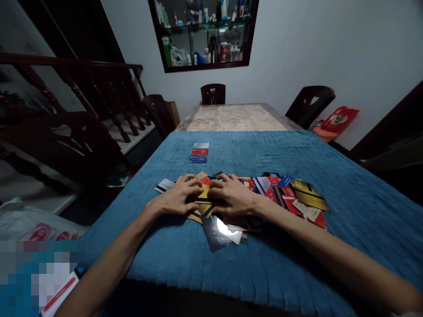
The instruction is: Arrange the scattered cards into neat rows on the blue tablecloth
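Observation:
A heap of plastic cards (291, 193) in red, gold, black and blue lies spread on a blue cloth (264, 149) over the table. My left hand (178, 196) rests on the left part of the heap, fingers curled down onto the cards. My right hand (231, 196) lies beside it, fingers bent and pressing on the same cards. Between the two hands sits a gold and black card (203, 196) that both sets of fingertips touch. A dark card (214, 231) with a bright glare lies just in front of my right wrist.
A short row of three cards (199, 152) lies apart, farther back on the cloth. Beyond the cloth the marble tabletop (234, 118) shows, with dark chairs (213, 93) around it. A wooden stair rail (82, 88) stands at the left, a wall cabinet (205, 33) at the back.

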The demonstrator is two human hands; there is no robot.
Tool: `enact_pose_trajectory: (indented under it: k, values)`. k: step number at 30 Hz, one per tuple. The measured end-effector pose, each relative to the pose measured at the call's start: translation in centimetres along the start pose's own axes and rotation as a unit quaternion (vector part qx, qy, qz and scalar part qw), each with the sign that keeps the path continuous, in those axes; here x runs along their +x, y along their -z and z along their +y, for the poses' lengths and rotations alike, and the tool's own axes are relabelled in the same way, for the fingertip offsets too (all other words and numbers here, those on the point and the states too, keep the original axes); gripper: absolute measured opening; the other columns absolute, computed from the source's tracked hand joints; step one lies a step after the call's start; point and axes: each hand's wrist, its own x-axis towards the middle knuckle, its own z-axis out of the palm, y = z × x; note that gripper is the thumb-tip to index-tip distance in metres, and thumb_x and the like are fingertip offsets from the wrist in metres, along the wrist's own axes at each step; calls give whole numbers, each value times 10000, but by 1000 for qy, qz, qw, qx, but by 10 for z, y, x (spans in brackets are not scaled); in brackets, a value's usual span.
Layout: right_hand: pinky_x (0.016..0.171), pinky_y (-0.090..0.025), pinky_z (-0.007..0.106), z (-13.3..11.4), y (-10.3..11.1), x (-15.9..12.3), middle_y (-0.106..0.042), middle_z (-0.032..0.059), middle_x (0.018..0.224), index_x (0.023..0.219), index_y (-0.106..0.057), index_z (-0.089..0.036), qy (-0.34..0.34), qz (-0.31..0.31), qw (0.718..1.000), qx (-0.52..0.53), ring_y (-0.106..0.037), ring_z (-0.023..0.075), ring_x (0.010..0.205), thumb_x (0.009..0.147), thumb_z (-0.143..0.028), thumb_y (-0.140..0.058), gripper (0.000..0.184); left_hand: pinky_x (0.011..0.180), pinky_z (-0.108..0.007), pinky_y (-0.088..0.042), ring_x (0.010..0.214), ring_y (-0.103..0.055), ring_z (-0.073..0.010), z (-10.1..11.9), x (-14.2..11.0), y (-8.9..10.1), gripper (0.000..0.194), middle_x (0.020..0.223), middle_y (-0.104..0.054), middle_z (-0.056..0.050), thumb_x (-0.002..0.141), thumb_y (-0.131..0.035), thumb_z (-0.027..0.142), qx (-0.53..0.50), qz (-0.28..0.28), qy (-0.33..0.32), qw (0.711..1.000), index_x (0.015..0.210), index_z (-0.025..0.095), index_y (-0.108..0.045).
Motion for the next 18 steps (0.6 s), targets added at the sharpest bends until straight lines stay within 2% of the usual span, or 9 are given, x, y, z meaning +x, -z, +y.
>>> enact_pose_trajectory:
  k: [6,11,18]
  values:
    - [888,-385,470,5,7,-2,-644,136,1232,1145,-697,-197,-19,-37,999,16,-476,340,1170,805,-358,-747,380,1072,-496,-380,1229,-439,-284,5,2,1,158,1152,-639,-73,823,-670,208,-15,-14,-2,1000,980,199,-666]
    - [869,-391,442,15,8,-3,-655,116,1203,1126,-705,-229,9,-31,998,54,-488,318,1147,798,-265,-745,332,1063,-503,-392,1222,-451,-289,8,2,2,74,1134,-641,-78,825,-670,235,-12,-1,-15,1000,889,198,-665]
    - [916,-402,462,20,7,-4,-672,109,1177,1100,-714,-213,31,-23,996,77,-518,292,1115,820,-265,-741,286,1072,-471,-409,1206,-480,-269,12,4,-1,31,1081,-653,-72,816,-643,202,-12,19,-41,999,844,190,-648]
